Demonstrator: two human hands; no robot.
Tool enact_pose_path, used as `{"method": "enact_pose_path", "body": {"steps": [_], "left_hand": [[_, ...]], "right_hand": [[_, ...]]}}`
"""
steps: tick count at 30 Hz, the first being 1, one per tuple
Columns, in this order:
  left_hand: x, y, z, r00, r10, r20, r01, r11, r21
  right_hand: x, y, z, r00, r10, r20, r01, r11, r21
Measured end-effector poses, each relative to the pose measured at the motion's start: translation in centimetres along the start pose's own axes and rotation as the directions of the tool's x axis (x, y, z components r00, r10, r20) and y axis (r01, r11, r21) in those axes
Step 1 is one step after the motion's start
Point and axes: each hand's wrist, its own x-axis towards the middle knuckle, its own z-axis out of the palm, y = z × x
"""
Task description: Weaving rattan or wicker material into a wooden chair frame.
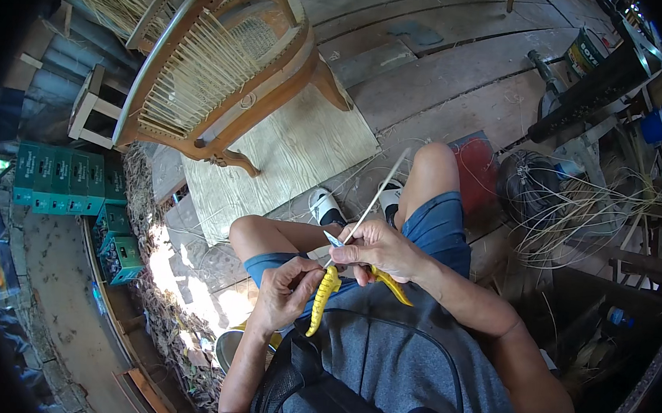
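Just above my lap, a pale cane strip (pixel 379 191) slants up from between my hands past my right knee. My left hand (pixel 287 292) is closed, thumb and fingers pinching the strip's lower end. My right hand (pixel 385 252) is closed around yellow-handled pliers (pixel 323 304), with the strip running along its fingers. One ridged handle points down beside my left hand; the other sticks out below my right palm. A small metal part shows by my right thumb; the jaws are mostly hidden.
A wooden chair (pixel 228 134) with a partly woven cane back stands on a plywood sheet (pixel 287 180) ahead left. Loose cane strands (pixel 583 216) lie coiled at right, near a red board (pixel 473 170). Green crates (pixel 60 176) are stacked far left. A paint can (pixel 585 53) stands far right.
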Motion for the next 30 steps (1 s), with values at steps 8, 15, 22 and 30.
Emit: {"method": "enact_pose_path", "body": {"steps": [8, 15, 22, 30], "left_hand": [[-0.8, 1.0, -0.9, 0.997, 0.068, -0.032, -0.064, 0.991, 0.114], [-3.4, 2.3, -3.4, 0.998, 0.016, -0.057, 0.003, 0.951, 0.31], [-7.2, 1.6, -5.3, 0.989, -0.027, -0.143, 0.074, 0.94, 0.334], [-8.2, 0.2, -7.0, 0.98, -0.099, -0.175, 0.153, 0.932, 0.329]], "right_hand": [[0.1, -1.1, -0.2, 0.999, -0.024, -0.025, 0.022, 0.997, -0.073], [0.8, -3.6, -0.8, 0.997, -0.044, -0.066, 0.043, 0.999, -0.02], [0.1, -6.5, -3.3, 0.992, -0.049, -0.112, 0.036, 0.993, -0.11], [-2.3, -13.7, -8.7, 0.865, -0.301, -0.401, 0.226, 0.948, -0.223]]}}
